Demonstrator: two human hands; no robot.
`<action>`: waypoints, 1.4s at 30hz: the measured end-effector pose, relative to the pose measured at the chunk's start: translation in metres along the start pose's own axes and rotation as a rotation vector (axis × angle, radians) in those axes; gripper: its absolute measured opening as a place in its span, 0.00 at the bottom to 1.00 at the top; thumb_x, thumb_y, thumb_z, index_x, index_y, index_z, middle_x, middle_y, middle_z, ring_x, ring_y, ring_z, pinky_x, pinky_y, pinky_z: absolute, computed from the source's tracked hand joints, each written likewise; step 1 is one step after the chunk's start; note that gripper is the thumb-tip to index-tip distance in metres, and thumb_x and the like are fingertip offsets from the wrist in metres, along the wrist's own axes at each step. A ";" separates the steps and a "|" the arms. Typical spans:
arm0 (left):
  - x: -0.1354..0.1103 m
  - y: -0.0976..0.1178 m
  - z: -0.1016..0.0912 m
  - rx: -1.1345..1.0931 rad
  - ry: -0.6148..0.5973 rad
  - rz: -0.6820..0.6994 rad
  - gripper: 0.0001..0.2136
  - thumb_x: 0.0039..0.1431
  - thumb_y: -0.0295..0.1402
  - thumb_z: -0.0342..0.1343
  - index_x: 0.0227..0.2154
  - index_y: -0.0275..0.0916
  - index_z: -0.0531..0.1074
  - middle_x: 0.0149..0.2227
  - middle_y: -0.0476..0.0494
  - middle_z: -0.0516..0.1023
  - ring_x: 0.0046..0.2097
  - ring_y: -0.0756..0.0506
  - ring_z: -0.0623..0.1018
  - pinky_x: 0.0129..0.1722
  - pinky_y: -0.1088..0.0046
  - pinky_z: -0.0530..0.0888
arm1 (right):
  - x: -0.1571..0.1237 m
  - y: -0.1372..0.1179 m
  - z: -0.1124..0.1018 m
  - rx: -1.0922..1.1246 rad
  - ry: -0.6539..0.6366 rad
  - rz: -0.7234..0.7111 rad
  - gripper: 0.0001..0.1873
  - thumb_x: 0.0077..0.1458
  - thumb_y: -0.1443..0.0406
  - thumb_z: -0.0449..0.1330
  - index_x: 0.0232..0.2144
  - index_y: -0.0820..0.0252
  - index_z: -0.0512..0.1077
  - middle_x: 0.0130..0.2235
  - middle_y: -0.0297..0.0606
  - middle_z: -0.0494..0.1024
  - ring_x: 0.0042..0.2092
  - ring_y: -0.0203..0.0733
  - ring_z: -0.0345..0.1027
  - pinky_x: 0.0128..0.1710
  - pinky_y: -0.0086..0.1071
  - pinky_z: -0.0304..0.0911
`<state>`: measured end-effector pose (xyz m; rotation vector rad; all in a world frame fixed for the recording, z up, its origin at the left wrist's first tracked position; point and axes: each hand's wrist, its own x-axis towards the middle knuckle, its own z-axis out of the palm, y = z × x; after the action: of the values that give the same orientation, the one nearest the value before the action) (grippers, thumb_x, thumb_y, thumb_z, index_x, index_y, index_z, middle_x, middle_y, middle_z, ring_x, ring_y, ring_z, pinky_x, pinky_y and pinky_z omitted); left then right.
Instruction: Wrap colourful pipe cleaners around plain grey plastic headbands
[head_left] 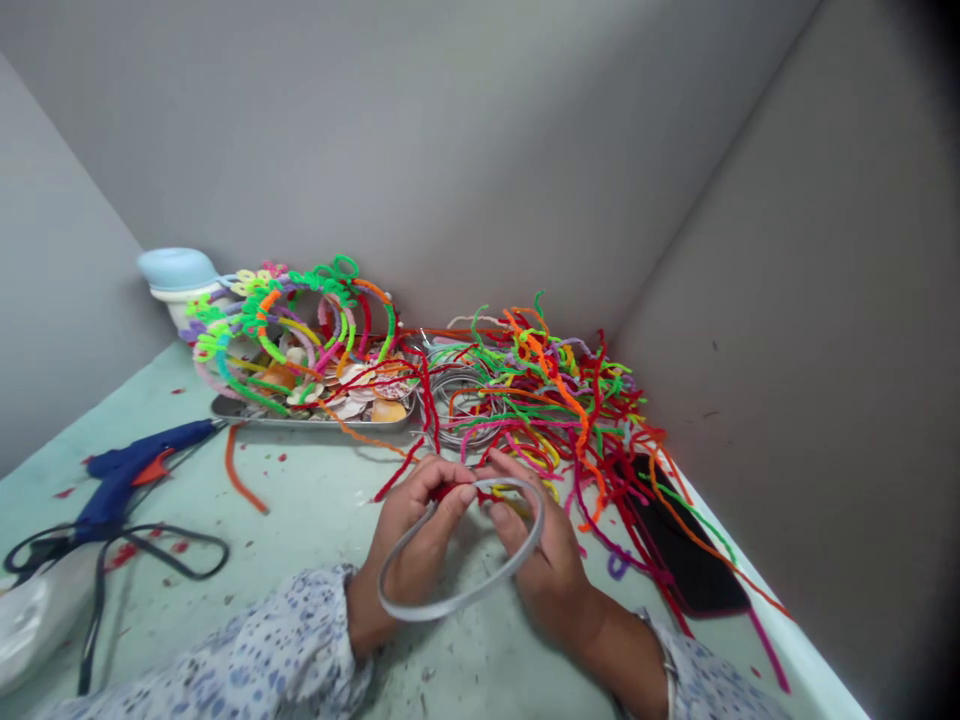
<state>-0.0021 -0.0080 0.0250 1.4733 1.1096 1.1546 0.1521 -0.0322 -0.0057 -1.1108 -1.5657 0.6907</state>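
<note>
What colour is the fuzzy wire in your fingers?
Red. The pipe cleaner, pinched against the grey headband, shows best in the head view.

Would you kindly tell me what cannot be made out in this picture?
Head view:
Where the red pipe cleaner meets the grey hoop: covered by left hand and right hand.
The black flat object: mostly buried under the pipe cleaner pile.
The white object, bottom left: cut off by the frame edge.
</note>
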 end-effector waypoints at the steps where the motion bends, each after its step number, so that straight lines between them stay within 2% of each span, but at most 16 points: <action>1: 0.001 -0.001 0.000 -0.045 -0.008 -0.030 0.06 0.57 0.36 0.56 0.31 0.38 0.71 0.31 0.45 0.75 0.34 0.46 0.73 0.34 0.72 0.69 | 0.000 0.001 0.000 0.015 -0.009 0.016 0.20 0.61 0.63 0.53 0.56 0.52 0.63 0.51 0.42 0.73 0.52 0.48 0.67 0.52 0.45 0.62; 5: 0.005 -0.005 0.001 -0.164 -0.024 -0.097 0.09 0.55 0.38 0.58 0.33 0.37 0.72 0.30 0.46 0.75 0.32 0.47 0.73 0.33 0.73 0.69 | 0.000 0.002 0.001 0.108 0.004 0.076 0.14 0.63 0.62 0.50 0.50 0.54 0.67 0.40 0.39 0.78 0.43 0.43 0.72 0.45 0.38 0.66; 9: 0.008 -0.008 0.002 -0.222 -0.048 -0.152 0.11 0.54 0.37 0.59 0.37 0.36 0.73 0.30 0.46 0.76 0.33 0.47 0.74 0.35 0.71 0.70 | 0.002 0.003 0.002 0.202 -0.008 0.152 0.14 0.65 0.61 0.49 0.49 0.55 0.68 0.39 0.38 0.79 0.41 0.41 0.73 0.43 0.35 0.66; 14: 0.009 -0.009 0.004 -0.182 -0.038 -0.180 0.08 0.52 0.36 0.60 0.33 0.36 0.75 0.28 0.45 0.77 0.31 0.48 0.73 0.33 0.72 0.69 | 0.006 0.004 0.003 0.372 -0.003 0.246 0.15 0.64 0.57 0.49 0.46 0.58 0.69 0.32 0.37 0.79 0.35 0.39 0.73 0.39 0.33 0.68; 18: 0.007 -0.009 0.006 -0.245 -0.093 -0.206 0.08 0.53 0.36 0.60 0.31 0.36 0.74 0.25 0.47 0.76 0.28 0.48 0.73 0.29 0.73 0.69 | 0.009 0.004 0.004 0.503 -0.004 0.391 0.17 0.60 0.54 0.53 0.45 0.59 0.66 0.26 0.33 0.76 0.27 0.38 0.71 0.28 0.31 0.67; 23: 0.006 -0.012 0.007 -0.253 -0.175 -0.194 0.07 0.54 0.36 0.59 0.29 0.36 0.74 0.26 0.47 0.77 0.29 0.48 0.74 0.31 0.73 0.70 | 0.010 0.007 0.003 0.409 -0.024 0.405 0.17 0.58 0.53 0.56 0.42 0.60 0.69 0.22 0.31 0.73 0.22 0.35 0.65 0.22 0.27 0.62; 29: 0.008 -0.019 0.005 -0.126 -0.190 -0.158 0.08 0.55 0.37 0.58 0.30 0.36 0.74 0.27 0.47 0.74 0.29 0.50 0.70 0.29 0.75 0.65 | 0.009 0.012 0.003 0.219 0.052 0.353 0.15 0.58 0.53 0.56 0.36 0.59 0.73 0.23 0.29 0.69 0.22 0.34 0.62 0.21 0.26 0.60; 34: 0.008 -0.022 0.004 -0.093 -0.184 -0.172 0.13 0.59 0.41 0.53 0.24 0.37 0.69 0.20 0.53 0.65 0.24 0.51 0.64 0.25 0.76 0.59 | 0.010 0.011 0.003 0.233 0.041 0.353 0.16 0.59 0.53 0.55 0.34 0.59 0.72 0.21 0.29 0.68 0.22 0.34 0.62 0.21 0.26 0.59; 42: 0.009 -0.023 0.005 -0.073 -0.229 -0.198 0.13 0.58 0.41 0.53 0.24 0.37 0.68 0.21 0.54 0.60 0.24 0.52 0.59 0.24 0.76 0.56 | 0.009 0.014 0.004 0.208 0.016 0.348 0.15 0.60 0.54 0.53 0.34 0.59 0.71 0.21 0.28 0.66 0.23 0.34 0.61 0.22 0.26 0.58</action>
<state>0.0014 0.0042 0.0032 1.3675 1.0184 0.8575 0.1525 -0.0184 -0.0149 -1.2385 -1.2638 1.0492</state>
